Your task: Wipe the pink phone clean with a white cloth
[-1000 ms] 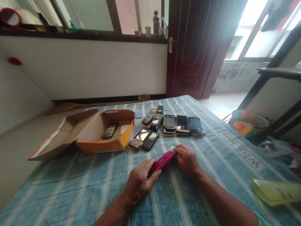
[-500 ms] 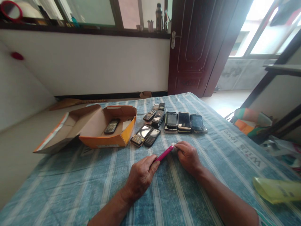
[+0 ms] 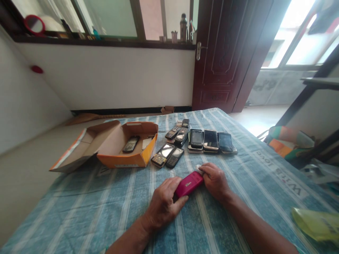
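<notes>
Striped blue bedcover point(image 3: 79, 211) is filling my view, an orange box point(image 3: 127, 160) lying far left, old phones point(image 3: 210, 140) lining up beyond. Near centre, I'm seeing a pink phone point(image 3: 189, 183), seemingly light, rigid, slick, best gripped by its edges; left hand point(image 3: 164, 204) is clasping its near end, right hand point(image 3: 215, 180) pinching the far end.

We see a striped blue cover point(image 3: 106, 211) over the whole top. Far left on it lies an open orange box point(image 3: 124, 160), then two keypad phones point(image 3: 167, 155), a cluster of small phones point(image 3: 178, 132) and three smartphones point(image 3: 211, 140) in a row. A yellow-green bag point(image 3: 315, 222) lies near right. In the near middle, the left hand point(image 3: 164, 204) and right hand point(image 3: 215, 180) hold a pink phone point(image 3: 189, 183).
</notes>
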Tool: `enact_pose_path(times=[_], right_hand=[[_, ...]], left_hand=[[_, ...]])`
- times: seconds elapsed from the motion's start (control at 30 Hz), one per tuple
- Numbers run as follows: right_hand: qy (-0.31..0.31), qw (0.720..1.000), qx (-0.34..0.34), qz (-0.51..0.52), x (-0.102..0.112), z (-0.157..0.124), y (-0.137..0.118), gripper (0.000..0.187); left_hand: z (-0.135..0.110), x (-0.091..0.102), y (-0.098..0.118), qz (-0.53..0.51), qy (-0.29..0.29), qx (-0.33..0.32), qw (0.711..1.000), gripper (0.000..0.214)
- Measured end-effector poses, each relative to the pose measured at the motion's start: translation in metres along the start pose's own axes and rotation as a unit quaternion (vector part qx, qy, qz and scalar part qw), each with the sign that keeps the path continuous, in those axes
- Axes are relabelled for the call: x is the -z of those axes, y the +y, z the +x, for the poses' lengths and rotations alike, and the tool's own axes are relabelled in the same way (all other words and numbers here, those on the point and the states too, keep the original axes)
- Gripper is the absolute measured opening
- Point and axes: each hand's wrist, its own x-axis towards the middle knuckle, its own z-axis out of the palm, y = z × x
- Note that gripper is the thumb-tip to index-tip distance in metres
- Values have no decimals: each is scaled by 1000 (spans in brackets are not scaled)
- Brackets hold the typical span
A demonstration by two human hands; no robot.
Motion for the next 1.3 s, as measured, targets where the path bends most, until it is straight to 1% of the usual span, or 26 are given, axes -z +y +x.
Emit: enact_pose_path(times=[0.3,0.47,0.63,0.7,0.8,0.87,0.9,0.93,0.97,1.03,1.07,1.1,1.17,1.23,1.3], right_hand=[[-5,1000,7,-3,-1,-2,-1,33],[-2,1000,10,-3,-2,-4,0,33],[-4,1000,11,0,-3,-5,0,33],[-5,1000,11,4,-3,-5,0,33],[-11,1000,13,10,-3,-5,-1,33],[-13,1000,12,10,-3,-5,-1,33],[-13,1000,12,10,-3,-5,0,33],[-14,1000,12,9,-3,-5,0,33],[-14,1000,12,8,-3,-6,0,33],[-15,1000,13,7,-3,-6,0,33],[-15,1000,15,6,-4,-6,1,32],[-15,1000,16,6,-4,-6,1,32],[-15,1000,20,3,-4,-6,0,32],[-16,1000,23,0,-4,-6,0,33],[-20,1000,22,-2,-4,-6,0,33]], left_hand=[[-2,0,4,-5,-46,20,999,52],[-2,1,8,-3,-65,32,997,51],[-3,-1,10,-1,-65,43,997,51],[-2,0,11,-10,-67,54,996,51],[0,4,12,-56,-70,77,993,56],[3,9,9,-105,-45,129,985,59],[4,13,6,-137,-22,175,975,57],[6,18,2,-175,7,231,957,53],[7,24,-4,-219,38,296,929,49],[9,40,-18,-308,106,416,849,44],[9,50,-26,-337,140,464,807,42],[9,60,-34,-354,175,499,772,39],[9,79,-51,-370,233,537,722,32],[11,95,-65,-385,249,567,684,30],[14,107,-75,-402,236,596,654,31]])
